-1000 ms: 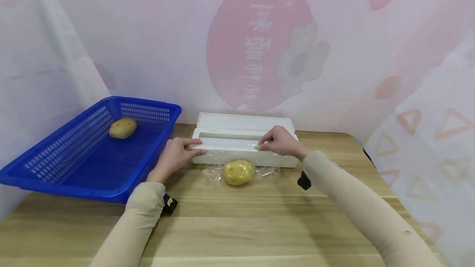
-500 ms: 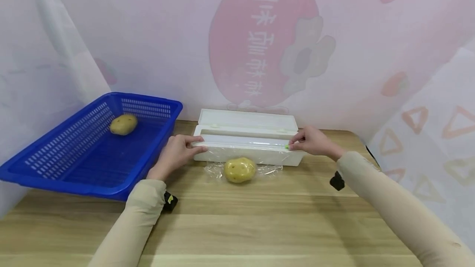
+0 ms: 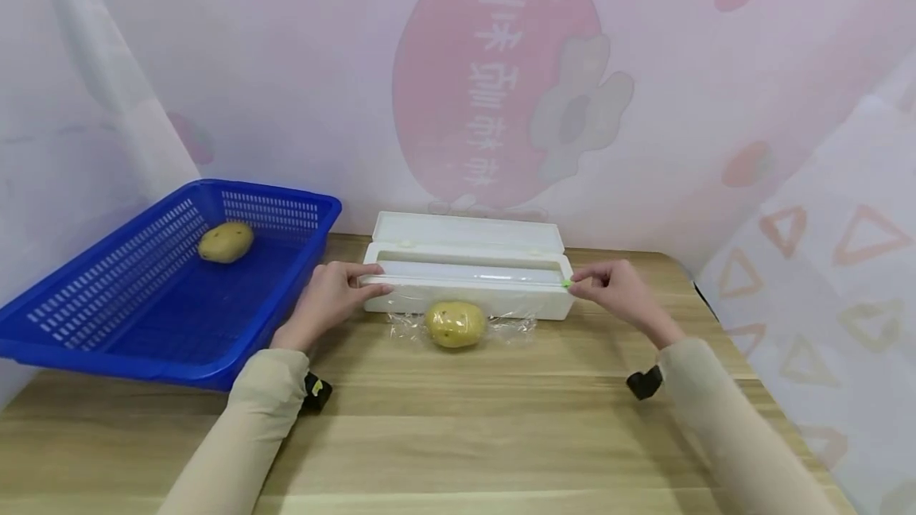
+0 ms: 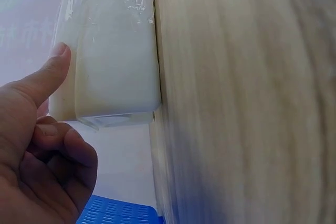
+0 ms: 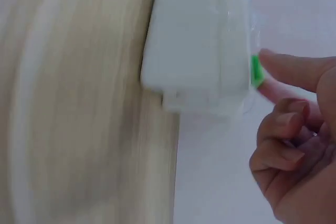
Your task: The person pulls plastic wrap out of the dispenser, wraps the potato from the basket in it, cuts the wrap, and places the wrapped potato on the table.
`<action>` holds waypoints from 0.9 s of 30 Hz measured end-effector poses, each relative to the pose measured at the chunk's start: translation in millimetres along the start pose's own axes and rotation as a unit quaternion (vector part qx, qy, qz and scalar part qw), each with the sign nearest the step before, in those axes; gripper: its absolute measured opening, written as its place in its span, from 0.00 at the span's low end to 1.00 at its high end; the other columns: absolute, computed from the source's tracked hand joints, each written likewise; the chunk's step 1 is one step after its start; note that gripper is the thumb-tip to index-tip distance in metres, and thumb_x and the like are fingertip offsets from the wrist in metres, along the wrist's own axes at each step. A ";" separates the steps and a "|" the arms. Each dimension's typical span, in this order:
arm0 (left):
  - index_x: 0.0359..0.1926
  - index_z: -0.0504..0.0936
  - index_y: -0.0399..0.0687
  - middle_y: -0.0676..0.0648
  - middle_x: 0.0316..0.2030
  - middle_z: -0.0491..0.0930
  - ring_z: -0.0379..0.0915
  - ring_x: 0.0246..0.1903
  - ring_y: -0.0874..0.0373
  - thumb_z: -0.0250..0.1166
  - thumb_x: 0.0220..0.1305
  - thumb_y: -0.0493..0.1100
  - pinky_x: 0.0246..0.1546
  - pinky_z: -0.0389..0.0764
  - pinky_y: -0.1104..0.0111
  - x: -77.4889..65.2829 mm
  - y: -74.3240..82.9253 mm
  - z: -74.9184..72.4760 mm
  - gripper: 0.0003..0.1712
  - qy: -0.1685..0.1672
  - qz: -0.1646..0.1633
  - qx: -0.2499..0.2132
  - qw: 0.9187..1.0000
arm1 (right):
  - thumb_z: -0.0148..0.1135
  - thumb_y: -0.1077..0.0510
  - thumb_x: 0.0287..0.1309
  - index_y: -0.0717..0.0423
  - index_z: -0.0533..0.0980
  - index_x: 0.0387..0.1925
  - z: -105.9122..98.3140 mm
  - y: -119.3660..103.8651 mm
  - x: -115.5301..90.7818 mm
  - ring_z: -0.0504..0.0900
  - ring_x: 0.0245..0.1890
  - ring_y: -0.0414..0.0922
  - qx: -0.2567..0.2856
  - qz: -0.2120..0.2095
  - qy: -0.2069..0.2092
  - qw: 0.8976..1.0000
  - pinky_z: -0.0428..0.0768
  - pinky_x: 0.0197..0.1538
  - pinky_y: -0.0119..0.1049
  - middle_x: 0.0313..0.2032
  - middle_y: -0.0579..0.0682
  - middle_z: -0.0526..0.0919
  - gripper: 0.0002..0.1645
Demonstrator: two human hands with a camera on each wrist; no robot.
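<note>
A white cling film box (image 3: 468,300) stands lid up at the back of the table, its film roll visible inside. My left hand (image 3: 331,296) grips the box's left end between thumb and fingers. At the right end, my right hand (image 3: 621,292) pinches a small green slide cutter (image 5: 256,71) between thumb and forefinger, the other fingers curled. A potato (image 3: 456,324) covered in clear cling film (image 3: 511,329) lies against the front of the box. In the left wrist view, film also hangs over the box front.
To the left stands a blue plastic basket (image 3: 215,376) with slotted sides, holding another potato (image 3: 226,242). Behind the box rises a pink and white printed backdrop (image 3: 644,141). The wooden table (image 3: 458,435) extends towards me.
My right hand has moved right along the box's front edge, taking the green slide cutter from past the middle to the right end. My left hand keeps its hold on the left end.
</note>
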State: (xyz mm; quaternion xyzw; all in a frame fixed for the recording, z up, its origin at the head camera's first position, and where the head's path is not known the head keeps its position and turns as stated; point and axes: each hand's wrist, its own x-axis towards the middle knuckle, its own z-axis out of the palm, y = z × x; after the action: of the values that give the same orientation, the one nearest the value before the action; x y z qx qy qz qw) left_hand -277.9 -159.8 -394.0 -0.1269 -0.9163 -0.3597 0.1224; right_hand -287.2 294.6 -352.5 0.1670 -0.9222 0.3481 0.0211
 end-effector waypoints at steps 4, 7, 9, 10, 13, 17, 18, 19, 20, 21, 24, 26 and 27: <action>0.48 0.88 0.47 0.53 0.15 0.68 0.61 0.17 0.59 0.75 0.55 0.55 0.17 0.63 0.65 -0.6 -1.1 -0.9 0.24 -0.001 0.006 0.001 1.000 | 0.75 0.56 0.53 0.61 0.81 0.50 21.7 -6.3 -9.1 0.62 0.16 0.39 0.041 -0.016 0.055 0.998 0.66 0.22 0.32 0.16 0.47 0.68 0.23; 0.49 0.88 0.46 0.53 0.15 0.67 0.59 0.17 0.59 0.74 0.56 0.55 0.17 0.62 0.66 0.4 0.7 0.3 0.24 -0.007 0.011 0.001 1.000 | 0.76 0.59 0.52 0.61 0.81 0.51 32.7 -8.3 -11.6 0.62 0.16 0.39 0.038 -0.045 0.080 0.995 0.66 0.22 0.32 0.15 0.46 0.66 0.24; 0.49 0.87 0.46 0.54 0.15 0.66 0.58 0.16 0.60 0.74 0.56 0.55 0.17 0.61 0.66 0.8 2.9 1.4 0.24 -0.016 0.015 -0.002 1.000 | 0.76 0.59 0.52 0.60 0.83 0.47 37.1 -7.8 -13.2 0.60 0.15 0.38 0.015 -0.058 0.094 0.994 0.65 0.21 0.32 0.14 0.45 0.64 0.20; 0.49 0.87 0.46 0.54 0.15 0.65 0.58 0.16 0.60 0.74 0.57 0.54 0.17 0.61 0.66 0.9 4.2 2.0 0.23 -0.019 0.018 -0.004 1.000 | 0.76 0.60 0.52 0.60 0.84 0.45 38.6 -7.2 -14.3 0.59 0.15 0.38 0.006 -0.063 0.100 0.993 0.63 0.20 0.32 0.13 0.44 0.63 0.17; 0.50 0.87 0.46 0.54 0.15 0.64 0.57 0.16 0.60 0.74 0.57 0.53 0.17 0.61 0.66 0.6 7.3 2.1 0.23 -0.019 0.028 -0.008 0.999 | 0.75 0.62 0.51 0.58 0.87 0.37 41.1 -5.1 -16.6 0.57 0.14 0.38 0.001 -0.080 0.124 0.989 0.59 0.19 0.31 0.12 0.42 0.62 0.09; 0.51 0.86 0.45 0.54 0.15 0.63 0.58 0.16 0.60 0.74 0.57 0.49 0.19 0.62 0.66 0.6 10.7 -1.7 0.22 -0.009 0.051 -0.017 0.999 | 0.76 0.64 0.49 0.56 0.88 0.32 42.3 -3.4 -14.8 0.58 0.15 0.37 0.026 -0.119 0.147 0.982 0.59 0.19 0.29 0.12 0.41 0.66 0.05; 0.51 0.86 0.44 0.54 0.15 0.63 0.58 0.17 0.60 0.74 0.58 0.48 0.19 0.62 0.66 0.3 11.4 -2.9 0.22 -0.009 0.057 -0.021 0.998 | 0.76 0.64 0.49 0.55 0.88 0.31 42.6 -3.3 -13.7 0.59 0.15 0.37 0.032 -0.127 0.146 0.981 0.59 0.19 0.29 0.12 0.41 0.67 0.05; 0.51 0.86 0.44 0.54 0.15 0.63 0.58 0.17 0.60 0.74 0.58 0.47 0.20 0.63 0.66 0.2 11.9 -3.9 0.21 -0.007 0.064 -0.024 0.998 | 0.76 0.64 0.49 0.54 0.88 0.30 43.0 -3.7 -12.5 0.60 0.15 0.37 0.036 -0.130 0.143 0.980 0.60 0.20 0.29 0.12 0.41 0.67 0.05; 0.50 0.87 0.44 0.55 0.15 0.63 0.58 0.17 0.60 0.74 0.58 0.45 0.20 0.63 0.66 0.1 12.4 -4.6 0.20 -0.007 0.072 -0.027 0.997 | 0.76 0.64 0.50 0.54 0.88 0.30 43.4 -4.1 -11.5 0.60 0.15 0.37 0.039 -0.132 0.139 0.981 0.60 0.20 0.29 0.12 0.41 0.67 0.04; 0.49 0.87 0.44 0.55 0.15 0.63 0.59 0.17 0.60 0.74 0.58 0.44 0.20 0.64 0.67 -0.1 13.1 -5.2 0.18 -0.008 0.079 -0.028 0.996 | 0.76 0.64 0.50 0.53 0.88 0.30 43.9 -4.3 -10.5 0.60 0.15 0.37 0.042 -0.131 0.133 0.981 0.60 0.20 0.29 0.12 0.41 0.67 0.04; 0.45 0.89 0.45 0.56 0.14 0.64 0.59 0.17 0.61 0.74 0.59 0.42 0.20 0.64 0.67 -0.8 14.7 -5.6 0.13 -0.008 0.091 -0.027 0.996 | 0.75 0.63 0.51 0.53 0.88 0.31 45.2 -6.2 -9.8 0.60 0.14 0.37 0.055 -0.115 0.105 0.986 0.60 0.19 0.30 0.12 0.43 0.66 0.04; 0.41 0.90 0.46 0.56 0.14 0.65 0.60 0.16 0.61 0.73 0.59 0.42 0.19 0.64 0.67 -1.2 16.7 -5.8 0.09 -0.012 0.089 -0.022 0.996 | 0.74 0.63 0.52 0.54 0.87 0.31 45.7 -6.7 -10.1 0.60 0.14 0.37 0.064 -0.106 0.086 0.989 0.60 0.19 0.30 0.12 0.44 0.66 0.03; 0.40 0.90 0.46 0.56 0.13 0.65 0.60 0.16 0.61 0.73 0.60 0.42 0.19 0.64 0.67 -1.6 17.9 -6.0 0.08 -0.016 0.084 -0.019 0.996 | 0.74 0.62 0.53 0.55 0.87 0.31 46.0 -6.7 -10.4 0.60 0.14 0.37 0.068 -0.102 0.078 0.989 0.61 0.19 0.30 0.12 0.44 0.66 0.02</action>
State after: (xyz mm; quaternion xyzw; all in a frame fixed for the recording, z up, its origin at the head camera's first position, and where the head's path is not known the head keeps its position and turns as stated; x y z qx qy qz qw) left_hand -269.8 -151.5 -379.0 -0.2114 -0.8971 -0.3638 0.1349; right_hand -271.7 263.1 -384.6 0.2339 -0.8700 0.4180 0.1168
